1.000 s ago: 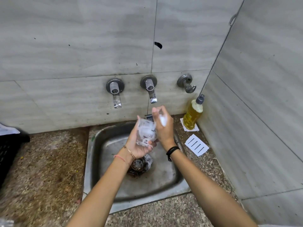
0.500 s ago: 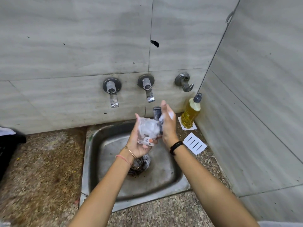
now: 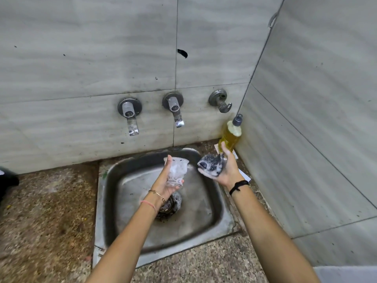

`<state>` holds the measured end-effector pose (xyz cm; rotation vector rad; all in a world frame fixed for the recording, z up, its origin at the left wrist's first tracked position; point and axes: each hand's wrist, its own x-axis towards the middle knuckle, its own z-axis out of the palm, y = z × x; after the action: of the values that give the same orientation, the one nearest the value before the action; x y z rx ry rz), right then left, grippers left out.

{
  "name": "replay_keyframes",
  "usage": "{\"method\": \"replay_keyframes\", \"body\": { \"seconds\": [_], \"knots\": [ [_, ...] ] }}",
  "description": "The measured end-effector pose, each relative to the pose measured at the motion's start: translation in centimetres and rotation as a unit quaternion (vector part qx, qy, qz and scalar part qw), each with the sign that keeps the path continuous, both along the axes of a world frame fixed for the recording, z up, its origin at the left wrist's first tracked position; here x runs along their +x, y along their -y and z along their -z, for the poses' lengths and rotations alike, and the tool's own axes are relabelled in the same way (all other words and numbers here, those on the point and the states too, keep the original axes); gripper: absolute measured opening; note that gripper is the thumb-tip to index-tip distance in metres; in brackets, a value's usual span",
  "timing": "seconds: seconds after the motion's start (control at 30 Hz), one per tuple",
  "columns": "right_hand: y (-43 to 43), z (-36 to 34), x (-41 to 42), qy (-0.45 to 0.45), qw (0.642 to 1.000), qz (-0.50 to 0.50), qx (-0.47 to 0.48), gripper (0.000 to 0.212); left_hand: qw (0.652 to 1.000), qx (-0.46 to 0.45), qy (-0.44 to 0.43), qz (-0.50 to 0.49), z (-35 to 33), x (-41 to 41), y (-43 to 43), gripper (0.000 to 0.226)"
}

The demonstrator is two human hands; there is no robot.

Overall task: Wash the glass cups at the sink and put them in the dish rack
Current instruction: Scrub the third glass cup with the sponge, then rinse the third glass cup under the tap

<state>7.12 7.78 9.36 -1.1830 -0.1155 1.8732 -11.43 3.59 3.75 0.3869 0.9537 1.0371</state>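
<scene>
The left hand [image 3: 164,183] is holding the glass cup [image 3: 177,169] above the steel sink [image 3: 100,211], over the rear half of the basin. The fingers are wrapping round the lower part of the cup, with fingertips [image 3: 181,182] showing at its base and one finger lying up along its left side toward the rim. The cup is standing mouth-up, tilted slightly, and white foam is coating its wall.

The right hand [image 3: 224,172] is lying palm-up over the right rear corner of the sink. It is cradling a dark scrubbing pad [image 3: 212,164] covered in suds, with the fingers curling under it and the thumb rising behind it. The pad and the cup are sitting close together but apart, with a gap between them.

The drain strainer [image 3: 170,204] is showing below the left wrist, with foam on it. Two wall taps [image 3: 130,117] [image 3: 175,111] are pointing down above the basin, and no water stream is visible. A bottle of yellow liquid soap [image 3: 230,135] is standing in the corner, just behind the right hand. The speckled stone counter [image 3: 47,211] is surrounding the sink. A black object [image 3: 8,180] is entering at the left edge; what it is cannot be told.
</scene>
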Motion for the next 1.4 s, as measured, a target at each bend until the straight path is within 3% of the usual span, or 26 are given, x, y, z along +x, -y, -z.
{"method": "replay_keyframes", "body": {
  "seconds": [0.07,0.2,0.3,0.4,0.5,0.63,0.87,0.97,1.07,1.13,1.2,1.27,1.37,1.4],
  "knots": [
    [-0.2,1.2,1.4,0.023,0.999,0.014,-0.020,0.048,1.000,0.000,-0.003,-0.009,0.5,-0.1,0.1,0.066],
    [-0.7,4.8,3.7,0.132,0.981,0.132,-0.054,0.004,0.999,-0.018,-0.029,-0.018,1.2,-0.3,0.1,0.082],
    [-2.4,9.1,6.1,0.222,0.954,0.183,-0.084,0.002,0.999,-0.032,-0.035,-0.020,1.1,-0.5,0.1,0.097],
    [-4.7,13.6,8.2,0.213,0.956,0.177,-0.098,0.022,0.998,-0.044,-0.038,-0.022,1.1,-0.6,0.1,0.099],
    [-4.3,12.0,7.6,0.252,0.945,0.175,-0.111,0.027,0.997,-0.061,-0.040,-0.016,1.4,-0.5,0.1,0.093],
    [-2.6,9.1,6.2,0.298,0.930,0.189,-0.106,0.025,0.998,-0.052,-0.029,-0.003,1.8,-0.3,0.2,0.056],
    [-0.7,6.5,5.6,0.465,0.861,0.196,-0.057,0.026,0.996,-0.087,0.012,0.004,1.3,-0.2,0.9,0.064],
    [-0.6,4.4,4.5,0.392,0.901,0.186,0.005,0.019,0.993,-0.105,0.038,0.031,1.5,-0.2,0.9,0.065],
    [-0.5,0.9,2.0,0.242,0.964,0.056,0.094,0.023,0.994,-0.105,0.018,0.034,1.1,-0.1,0.3,0.063],
    [-0.6,-1.8,0.2,0.197,0.966,-0.041,0.159,0.023,0.994,-0.105,0.024,-0.003,0.0,0.0,-0.4,0.064],
    [-0.5,-4.7,-1.9,0.203,0.938,-0.134,0.245,0.025,0.993,-0.107,0.047,-0.024,-1.3,0.0,-1.4,0.065],
    [-0.6,-8.1,-3.9,0.271,0.884,-0.191,0.330,0.022,0.993,-0.098,0.058,-0.009,-2.5,0.1,-2.5,0.064],
    [-2.2,-11.8,-6.4,0.483,0.747,-0.187,0.417,0.003,0.993,-0.088,0.079,-0.008,-3.7,0.3,-3.6,0.057],
    [-2.9,-12.6,-7.0,0.547,0.693,-0.177,0.435,0.009,0.992,-0.088,0.084,-0.014,-3.9,0.3,-3.9,0.056]
  ]
}}
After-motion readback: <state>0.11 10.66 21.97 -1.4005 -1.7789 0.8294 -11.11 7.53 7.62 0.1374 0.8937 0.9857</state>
